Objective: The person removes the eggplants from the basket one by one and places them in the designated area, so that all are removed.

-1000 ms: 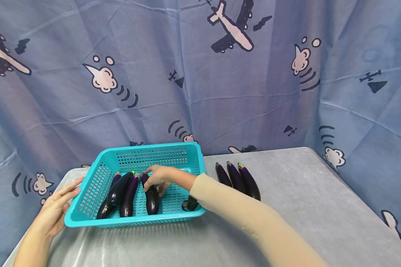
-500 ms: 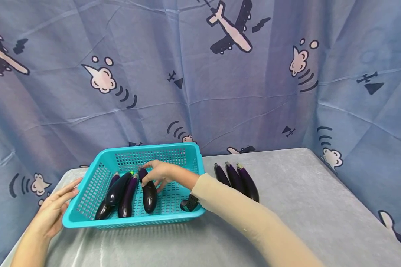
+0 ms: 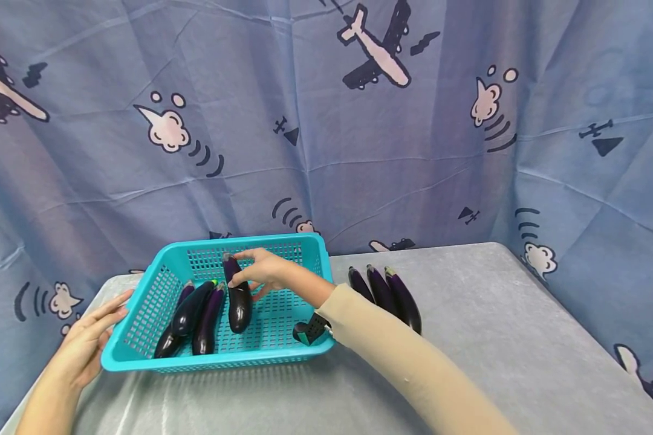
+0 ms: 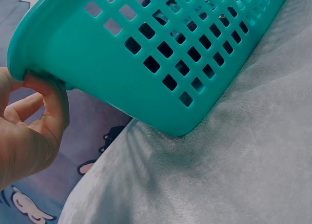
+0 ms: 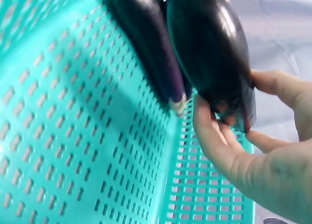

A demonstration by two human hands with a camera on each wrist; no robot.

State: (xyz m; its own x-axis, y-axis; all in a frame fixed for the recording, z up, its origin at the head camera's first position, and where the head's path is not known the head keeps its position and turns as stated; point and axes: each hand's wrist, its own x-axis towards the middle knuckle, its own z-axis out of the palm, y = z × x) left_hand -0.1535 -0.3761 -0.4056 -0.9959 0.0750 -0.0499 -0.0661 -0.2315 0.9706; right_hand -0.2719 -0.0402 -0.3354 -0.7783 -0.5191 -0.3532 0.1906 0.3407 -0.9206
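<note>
A turquoise perforated plastic basket [image 3: 217, 361] sits on the table. My left hand [image 3: 84, 350] grips its left rim, fingers curled at the basket edge [image 4: 73, 53] in the left wrist view. Inside the basket, my right hand [image 3: 272, 270] holds a glossy dark eggplant [image 3: 240, 311] near its stem end, tilted above the basket floor. In the right wrist view, thumb and fingers pinch that eggplant [image 5: 209, 39]. Left of it lie three more: a dark eggplant [image 3: 190, 311] resting on another eggplant [image 3: 167, 343], and a slim purple eggplant [image 3: 209, 326] beside them.
Right of the basket, three eggplants [image 3: 383, 293] lie side by side on the grey table [image 3: 500, 326], partly behind the right sleeve [image 3: 402, 356]. A blue curtain [image 3: 239, 121] with airplane prints hangs behind the table. A black device [image 3: 309, 331] sits at the right wrist.
My right hand has raised the eggplant off the basket floor and shifted it slightly backward and left. The left hand has stayed at the rim.
</note>
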